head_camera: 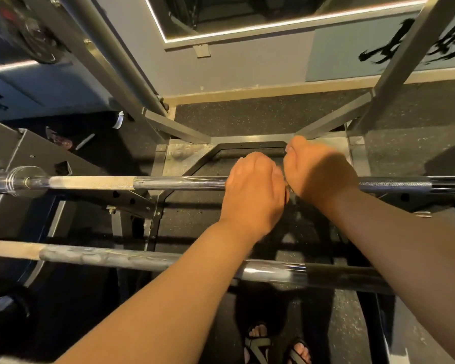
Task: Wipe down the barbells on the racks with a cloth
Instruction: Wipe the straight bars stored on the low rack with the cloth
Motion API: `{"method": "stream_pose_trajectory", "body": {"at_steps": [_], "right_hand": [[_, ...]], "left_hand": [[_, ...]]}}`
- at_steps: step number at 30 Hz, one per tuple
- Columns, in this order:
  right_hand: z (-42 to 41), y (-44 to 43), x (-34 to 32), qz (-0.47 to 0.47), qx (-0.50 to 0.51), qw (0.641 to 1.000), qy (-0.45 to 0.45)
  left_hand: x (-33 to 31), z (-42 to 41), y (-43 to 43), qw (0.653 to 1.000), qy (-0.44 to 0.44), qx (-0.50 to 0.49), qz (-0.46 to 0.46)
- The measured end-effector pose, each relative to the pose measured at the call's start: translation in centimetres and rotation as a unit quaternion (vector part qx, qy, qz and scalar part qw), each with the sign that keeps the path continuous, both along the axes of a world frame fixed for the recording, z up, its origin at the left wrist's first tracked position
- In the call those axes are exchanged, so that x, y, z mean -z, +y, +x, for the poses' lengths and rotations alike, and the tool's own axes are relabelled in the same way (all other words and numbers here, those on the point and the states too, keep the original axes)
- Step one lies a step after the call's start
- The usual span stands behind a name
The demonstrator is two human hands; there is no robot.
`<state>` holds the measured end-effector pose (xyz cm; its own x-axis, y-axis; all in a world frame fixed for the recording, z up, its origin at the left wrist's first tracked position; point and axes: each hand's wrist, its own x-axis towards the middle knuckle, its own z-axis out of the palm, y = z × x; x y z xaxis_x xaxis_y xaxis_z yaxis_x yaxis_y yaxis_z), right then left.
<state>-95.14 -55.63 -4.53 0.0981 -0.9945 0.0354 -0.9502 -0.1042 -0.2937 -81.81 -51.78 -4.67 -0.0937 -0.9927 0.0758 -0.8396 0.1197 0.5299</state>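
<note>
A chrome barbell (174,183) lies across the rack from left to right, with a pale knurled stretch on its left part. My left hand (252,191) and my right hand (319,174) sit side by side on its middle, backs up, fingers curled over the far side of the bar. The hands nearly touch. No cloth shows; whatever is under the palms is hidden. A second barbell (142,260) runs lower and nearer to me, under both forearms.
Grey rack uprights (111,72) slant up at left and right (405,64). A black weight plate (13,232) sits on the left bar ends. Rubber floor and the rack's base frame (184,151) lie below; my sandalled feet (276,345) stand at the bottom.
</note>
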Motion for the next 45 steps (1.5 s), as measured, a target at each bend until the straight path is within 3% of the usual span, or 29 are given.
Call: {"method": "stream_pose_trajectory", "body": {"at_steps": [5,8,11,15,17,21,26,30,32,35,37,41,45], "right_hand": [[-0.5,-0.4,1.8,-0.103,-0.023,0.993,-0.043],[-0.4,-0.4,1.2,-0.093,-0.033,0.994,-0.04],[-0.7,-0.5,1.2,-0.058,-0.023,0.996,-0.058],[-0.9,-0.6,1.6,-0.048,-0.012,0.998,-0.05],[-0.9,-0.9,1.6,-0.025,-0.008,0.998,-0.055],[-0.8,-1.8,0.5,0.073,0.016,0.994,-0.085],[-0.6,-1.7,0.1,0.093,0.018,0.992,-0.081],[-0.8,-1.7,0.3,0.098,0.033,0.991,-0.09],[-0.7,-1.7,0.6,0.086,0.033,0.991,-0.095],[-0.6,-1.6,0.9,0.028,0.027,0.996,-0.082],[-0.7,-1.6,1.2,0.01,0.033,0.995,-0.09],[-1.0,-1.7,2.5,-0.031,0.0,0.996,-0.088],[-1.0,-1.5,2.7,-0.091,-0.025,0.994,-0.049]], "left_hand": [[0.9,-2.1,-0.1,0.994,0.001,-0.103,-0.023],[0.7,-1.2,1.9,1.0,-0.007,0.009,0.001],[0.2,2.3,1.7,0.993,-0.072,0.091,-0.014],[-0.1,2.2,-0.6,0.993,-0.062,-0.102,0.019],[0.2,-0.7,-0.5,0.99,-0.066,-0.124,0.023],[0.8,-3.3,0.8,0.999,0.017,-0.046,-0.014],[0.3,2.7,0.6,0.995,-0.04,0.092,-0.028],[0.2,5.1,0.1,0.993,-0.008,-0.11,-0.028],[0.1,3.0,-0.7,0.985,-0.035,-0.17,-0.015],[0.4,-1.7,-0.7,0.992,-0.089,-0.094,-0.006],[1.1,-3.1,0.1,0.996,-0.058,-0.05,-0.049],[1.2,-0.6,0.6,0.995,-0.081,0.03,-0.059],[0.1,3.9,0.6,0.994,-0.099,-0.035,-0.028]]}}
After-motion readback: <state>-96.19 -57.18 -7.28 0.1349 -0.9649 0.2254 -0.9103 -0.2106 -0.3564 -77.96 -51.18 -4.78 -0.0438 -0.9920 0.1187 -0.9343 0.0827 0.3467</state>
